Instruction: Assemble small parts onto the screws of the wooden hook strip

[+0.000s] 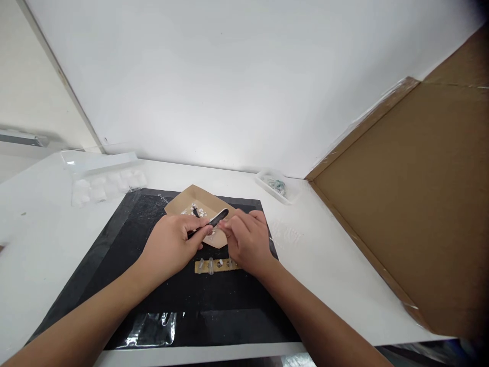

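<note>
My left hand (173, 239) is closed round a dark nail file (219, 217) with a rounded end and a pale edge, which slants up to the right. Close against the file, the fingers of my right hand (248, 239) are pinched together; whatever small thing they hold is too hidden to make out. Both hands are over a brown paper tray (187, 194) with white bits scattered inside. Below them lies a yellowish strip (225, 265) bearing small round metal spots and several clear, nail-shaped pieces (211, 265); my right hand hides its right end.
A black mat (160, 295) covers the table's middle. At the back left sits a clear plastic case (109, 183) with white contents. A small white tray (274, 186) of thin items stands at the back right. Cardboard (405, 193) walls the right side.
</note>
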Available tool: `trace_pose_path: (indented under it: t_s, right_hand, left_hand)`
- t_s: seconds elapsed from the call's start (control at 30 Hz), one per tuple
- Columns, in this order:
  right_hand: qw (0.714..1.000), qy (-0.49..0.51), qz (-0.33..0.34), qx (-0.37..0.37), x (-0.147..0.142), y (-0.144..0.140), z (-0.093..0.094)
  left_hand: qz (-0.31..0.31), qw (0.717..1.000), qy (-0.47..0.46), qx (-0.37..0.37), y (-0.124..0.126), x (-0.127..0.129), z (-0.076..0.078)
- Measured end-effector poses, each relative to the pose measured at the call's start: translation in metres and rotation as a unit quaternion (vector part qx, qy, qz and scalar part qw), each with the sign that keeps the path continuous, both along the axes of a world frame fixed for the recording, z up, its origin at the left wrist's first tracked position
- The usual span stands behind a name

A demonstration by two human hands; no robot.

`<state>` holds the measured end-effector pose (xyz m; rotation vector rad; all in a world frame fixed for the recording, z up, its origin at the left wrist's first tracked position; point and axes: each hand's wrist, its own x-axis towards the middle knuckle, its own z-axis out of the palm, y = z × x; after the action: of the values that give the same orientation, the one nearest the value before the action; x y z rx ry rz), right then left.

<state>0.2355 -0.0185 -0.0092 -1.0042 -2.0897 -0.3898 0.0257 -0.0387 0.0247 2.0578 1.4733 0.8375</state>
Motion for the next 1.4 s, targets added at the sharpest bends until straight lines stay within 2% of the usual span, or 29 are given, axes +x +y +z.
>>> trace_pose_path:
  t_s: [0.2, 0.4, 0.53, 0.7, 0.83, 1.0, 1.1, 1.27, 1.4]
  right_hand:
    - [1.000, 0.018, -0.012, -0.019, 0.003, 0.001, 0.007]
    - [0.999, 0.020, 0.021, -0.038, 0.013, 0.003, 0.016]
    - [0.999, 0.041, -0.002, -0.025, 0.012, 0.003, 0.013]
    - [0.999, -0.018, 0.030, -0.033, 0.008, 0.001, 0.013]
    - [1.000, -0.001, -0.008, -0.014, 0.010, 0.003, 0.015]
    - [0.999, -0.031, 0.034, -0.024, 0.011, 0.004, 0.012]
    - [1.000, -0.004, -0.012, -0.010, 0.010, 0.004, 0.010]
    - [0.999, -0.018, 0.028, -0.031, 0.011, 0.004, 0.011]
    - [1.000, 0.018, 0.002, -0.019, 0.010, 0.002, 0.012]
  left_hand:
    - [0.011, 0.999, -0.039, -0.020, 0.001, 0.000, 0.004]
    - [0.004, 0.996, -0.073, -0.057, -0.003, 0.002, 0.006]
    - [0.010, 0.994, -0.086, -0.074, -0.003, 0.005, 0.006]
    - [0.003, 0.991, -0.097, -0.090, -0.003, 0.005, 0.004]
    - [0.003, 0.986, -0.116, -0.123, -0.002, 0.005, 0.004]
    - [-0.005, 0.981, -0.120, -0.152, -0.001, 0.004, 0.002]
    - [0.001, 0.977, -0.134, -0.166, 0.000, 0.003, -0.001]
    - [-0.004, 0.969, -0.148, -0.197, -0.001, 0.000, -0.002]
    - [0.002, 0.969, -0.156, -0.192, -0.001, 0.000, -0.001]
